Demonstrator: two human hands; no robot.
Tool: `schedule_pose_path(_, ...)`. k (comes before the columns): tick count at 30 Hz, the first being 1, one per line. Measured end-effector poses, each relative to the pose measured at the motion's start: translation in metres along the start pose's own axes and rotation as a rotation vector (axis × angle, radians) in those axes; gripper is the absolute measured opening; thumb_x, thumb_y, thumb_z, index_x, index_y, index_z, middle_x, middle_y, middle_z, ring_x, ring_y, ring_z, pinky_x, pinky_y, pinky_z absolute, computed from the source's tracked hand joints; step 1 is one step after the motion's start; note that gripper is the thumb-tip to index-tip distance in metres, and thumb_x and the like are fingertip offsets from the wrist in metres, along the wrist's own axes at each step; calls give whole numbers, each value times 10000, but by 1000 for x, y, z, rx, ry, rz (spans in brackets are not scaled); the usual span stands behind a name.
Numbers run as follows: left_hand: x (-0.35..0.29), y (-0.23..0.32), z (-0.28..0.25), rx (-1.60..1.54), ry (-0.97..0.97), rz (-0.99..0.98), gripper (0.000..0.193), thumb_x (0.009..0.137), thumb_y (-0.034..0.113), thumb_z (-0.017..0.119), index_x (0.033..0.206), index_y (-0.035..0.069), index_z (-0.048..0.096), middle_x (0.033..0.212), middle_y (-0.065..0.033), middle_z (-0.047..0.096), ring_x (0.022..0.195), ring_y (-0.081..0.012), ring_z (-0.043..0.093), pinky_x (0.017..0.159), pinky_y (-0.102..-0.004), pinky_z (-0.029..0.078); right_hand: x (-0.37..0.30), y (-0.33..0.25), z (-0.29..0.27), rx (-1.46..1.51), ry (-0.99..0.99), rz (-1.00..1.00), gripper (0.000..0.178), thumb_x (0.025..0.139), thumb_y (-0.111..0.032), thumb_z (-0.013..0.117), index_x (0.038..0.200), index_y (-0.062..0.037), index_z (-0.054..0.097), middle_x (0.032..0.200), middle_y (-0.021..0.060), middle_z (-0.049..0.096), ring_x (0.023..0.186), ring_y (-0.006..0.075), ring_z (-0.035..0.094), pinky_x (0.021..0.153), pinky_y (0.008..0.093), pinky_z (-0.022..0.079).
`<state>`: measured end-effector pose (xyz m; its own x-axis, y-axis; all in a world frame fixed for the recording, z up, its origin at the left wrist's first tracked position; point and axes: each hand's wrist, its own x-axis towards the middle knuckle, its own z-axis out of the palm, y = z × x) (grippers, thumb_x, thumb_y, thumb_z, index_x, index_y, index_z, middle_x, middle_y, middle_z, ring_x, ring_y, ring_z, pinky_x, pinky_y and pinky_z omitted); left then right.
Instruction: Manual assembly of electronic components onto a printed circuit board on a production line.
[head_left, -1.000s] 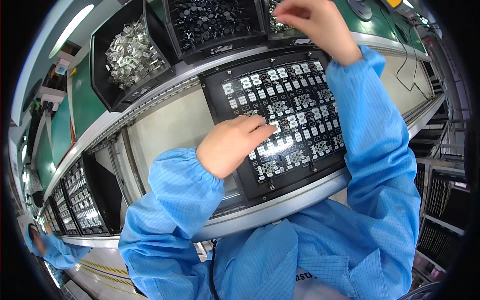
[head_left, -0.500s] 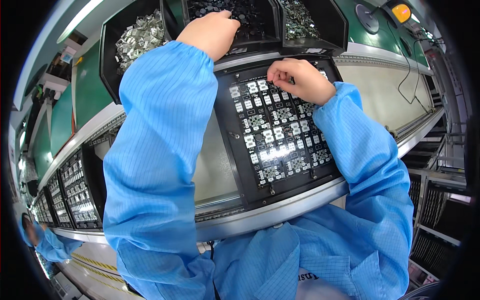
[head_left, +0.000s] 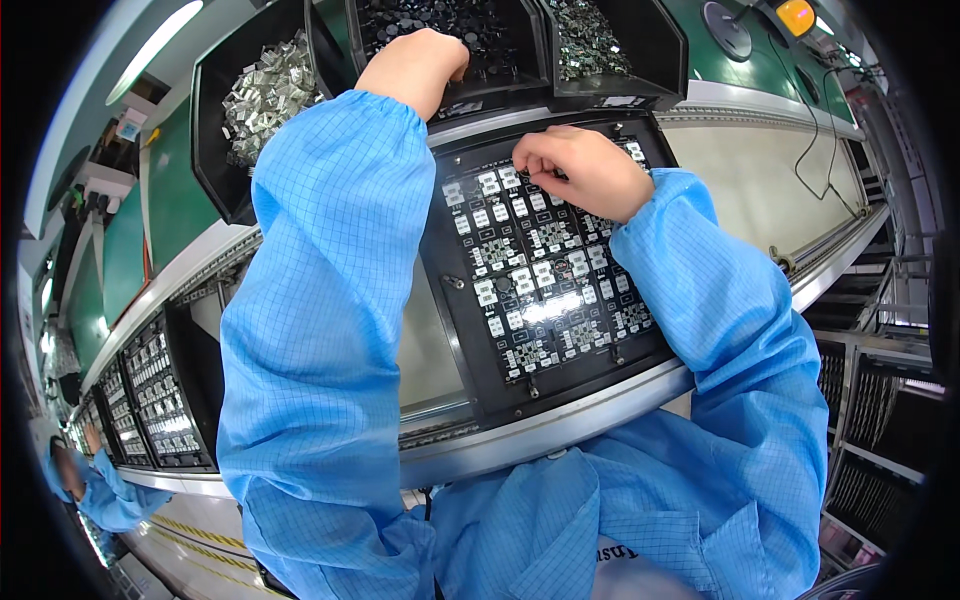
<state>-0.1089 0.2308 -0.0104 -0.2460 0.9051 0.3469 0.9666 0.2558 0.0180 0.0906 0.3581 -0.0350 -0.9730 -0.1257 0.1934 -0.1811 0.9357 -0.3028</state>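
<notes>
My left hand (head_left: 418,68) reaches over the front of the middle black bin (head_left: 543,50), which holds small dark round components (head_left: 492,28). Its fingers point down into the bin and are mostly hidden behind the back of the hand. My right hand (head_left: 588,172) is curled over the upper part of a circuit board panel (head_left: 512,262), its thumb and fingers pinched together close to the surface. Whatever lies between those fingertips is too small to make out. White connectors and small chips cover the panel, which sits in a black carrier frame (head_left: 462,352).
A left bin holds silvery metal parts (head_left: 268,95); a right bin has small shiny components (head_left: 585,38). The carrier rests across conveyor rails (head_left: 545,428). More loaded carriers (head_left: 160,390) stand down the line at left, near another person in blue (head_left: 115,495). An orange lamp (head_left: 795,17) stands at back right.
The carrier and panel have shifted slightly left in view. My right hand has moved left and a little down, still pinched. My left hand's fingers have dipped lower into the middle bin.
</notes>
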Motion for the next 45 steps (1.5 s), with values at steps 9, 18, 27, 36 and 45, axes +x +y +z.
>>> schedule_pose_path(9,-16,34,-29,-980,170,-98,218,841,40,625,1057,58,646,833,-45,664,733,-90,610,621,-214,486,18,9,-73,247,603,215,138,827,-45,617,961,-16,633,784,68,630,720,121,598,662,256,485)
schedule_pose_path(18,-50,77,16,-2036,-99,-443,345,858,18,621,1190,-8,526,1057,-124,628,980,-200,624,920,-314,520,43,86,-68,-181,-16,302,211,840,-104,607,1022,-2,642,966,144,673,845,239,660,742,315,517)
schedule_pose_path(27,-53,77,32,-1912,-22,-566,373,853,12,616,1202,-21,488,1043,-167,627,938,-218,632,870,-303,523,27,78,-71,-186,345,116,143,809,-73,639,935,-17,678,844,103,685,782,192,658,696,294,515)
schedule_pose_path(36,-51,77,43,-1839,0,-576,198,826,30,656,1005,-50,626,989,-145,651,901,-190,639,835,-285,527,13,78,-72,-93,412,244,122,810,-58,663,926,-31,687,799,55,674,747,128,633,684,253,508)
schedule_pose_path(45,-50,78,36,-1554,-54,-555,246,762,45,674,987,-53,656,875,-132,684,804,-148,646,755,-260,501,-2,83,-70,51,482,278,140,840,-83,651,970,-39,680,848,52,684,797,125,644,728,252,518)
